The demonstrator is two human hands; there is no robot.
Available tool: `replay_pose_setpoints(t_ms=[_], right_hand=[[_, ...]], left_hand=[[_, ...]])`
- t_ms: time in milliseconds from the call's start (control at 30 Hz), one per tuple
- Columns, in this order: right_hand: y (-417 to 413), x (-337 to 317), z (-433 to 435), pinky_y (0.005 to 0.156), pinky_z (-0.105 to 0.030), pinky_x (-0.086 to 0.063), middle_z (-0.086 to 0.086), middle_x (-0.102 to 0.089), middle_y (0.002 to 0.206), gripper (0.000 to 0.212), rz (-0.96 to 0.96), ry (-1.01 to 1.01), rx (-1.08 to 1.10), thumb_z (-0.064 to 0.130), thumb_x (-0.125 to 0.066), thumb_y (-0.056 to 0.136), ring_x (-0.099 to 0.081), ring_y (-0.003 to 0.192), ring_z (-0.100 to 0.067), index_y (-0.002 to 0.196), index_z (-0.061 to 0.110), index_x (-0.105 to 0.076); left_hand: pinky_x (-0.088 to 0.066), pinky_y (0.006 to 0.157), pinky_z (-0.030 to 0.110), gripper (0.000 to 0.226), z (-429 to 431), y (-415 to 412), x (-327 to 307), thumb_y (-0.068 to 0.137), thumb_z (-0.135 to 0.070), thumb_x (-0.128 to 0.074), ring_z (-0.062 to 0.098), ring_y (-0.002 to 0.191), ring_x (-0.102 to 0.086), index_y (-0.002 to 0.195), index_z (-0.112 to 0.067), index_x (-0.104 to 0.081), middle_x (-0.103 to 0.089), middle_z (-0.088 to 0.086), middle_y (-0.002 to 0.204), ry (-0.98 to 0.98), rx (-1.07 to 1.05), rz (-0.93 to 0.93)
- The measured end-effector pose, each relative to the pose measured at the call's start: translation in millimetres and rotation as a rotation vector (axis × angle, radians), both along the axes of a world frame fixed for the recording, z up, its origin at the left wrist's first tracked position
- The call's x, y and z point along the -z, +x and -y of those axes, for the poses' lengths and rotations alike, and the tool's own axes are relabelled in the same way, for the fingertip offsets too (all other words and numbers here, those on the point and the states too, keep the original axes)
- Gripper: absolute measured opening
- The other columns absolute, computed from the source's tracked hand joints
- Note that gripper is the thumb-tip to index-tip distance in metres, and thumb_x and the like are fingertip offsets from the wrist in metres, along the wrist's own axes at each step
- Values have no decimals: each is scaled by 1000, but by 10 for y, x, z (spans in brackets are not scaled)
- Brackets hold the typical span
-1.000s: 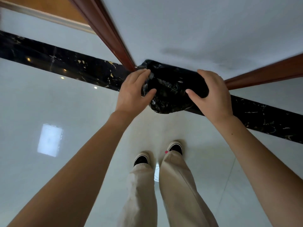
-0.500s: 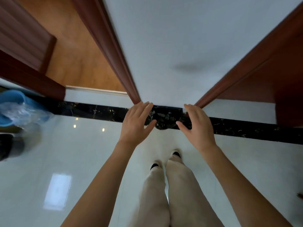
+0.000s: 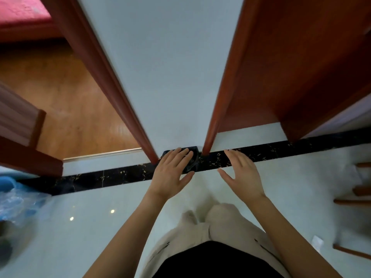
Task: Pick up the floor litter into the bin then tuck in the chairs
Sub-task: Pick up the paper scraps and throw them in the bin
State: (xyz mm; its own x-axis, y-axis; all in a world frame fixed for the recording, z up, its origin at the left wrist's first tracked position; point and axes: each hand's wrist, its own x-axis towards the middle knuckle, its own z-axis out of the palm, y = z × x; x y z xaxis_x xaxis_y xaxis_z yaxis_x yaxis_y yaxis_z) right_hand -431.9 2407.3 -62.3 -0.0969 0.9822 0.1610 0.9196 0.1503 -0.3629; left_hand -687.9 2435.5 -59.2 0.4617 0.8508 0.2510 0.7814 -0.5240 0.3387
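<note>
A bin lined with a black bag (image 3: 193,161) stands on the floor against the white wall, between two red-brown door frames. Most of it is hidden behind my left hand (image 3: 173,173), which hovers over it with fingers spread and nothing in them. My right hand (image 3: 242,175) is held to the right of the bin, also open and empty. A small white scrap of litter (image 3: 317,240) lies on the pale tiles at the lower right. Wooden chair legs (image 3: 352,202) show at the right edge.
A black marble strip (image 3: 104,177) crosses the glossy white floor along the wall. A blue bucket under clear plastic (image 3: 14,199) sits at the left edge. Open doorways lie left, onto wooden flooring (image 3: 76,109), and right. My own legs fill the bottom centre.
Both hands have let go of the black bag and pulled back with fingers spread. The view has risen, so the bin looks smaller and farther below.
</note>
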Motion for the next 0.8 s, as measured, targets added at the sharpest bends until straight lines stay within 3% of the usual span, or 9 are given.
replay_pose_setpoints(t_ms=[300,600,800], right_hand=[[770,-199,659,101,-48,-47,-10,-57,137,61,-33,24,274,38,-66,90,-53,126,-28,141,10,-48],[1713,-177,1990,105,-45,-43,-5,-57,137,57,-89,0,589,52,-42,97,-51,127,-27,139,16,-51],[2381,-155,3087,109,-42,-39,-5,-55,140,62,-121,-33,857,58,-33,98,-48,131,-25,141,17,-50]], left_hand=[[-28,115,39,53,-52,852,-206,96,-45,-44,22,136,-38,140,-16,-48,-51,0,141,-15,198,38],[-32,112,39,52,654,2222,-184,99,-45,-37,21,134,-41,139,-16,-49,-52,1,140,-83,501,-9],[-26,114,36,54,1302,3333,-140,99,-46,-33,18,137,-37,142,-17,-47,-49,-1,144,-150,738,-88]])
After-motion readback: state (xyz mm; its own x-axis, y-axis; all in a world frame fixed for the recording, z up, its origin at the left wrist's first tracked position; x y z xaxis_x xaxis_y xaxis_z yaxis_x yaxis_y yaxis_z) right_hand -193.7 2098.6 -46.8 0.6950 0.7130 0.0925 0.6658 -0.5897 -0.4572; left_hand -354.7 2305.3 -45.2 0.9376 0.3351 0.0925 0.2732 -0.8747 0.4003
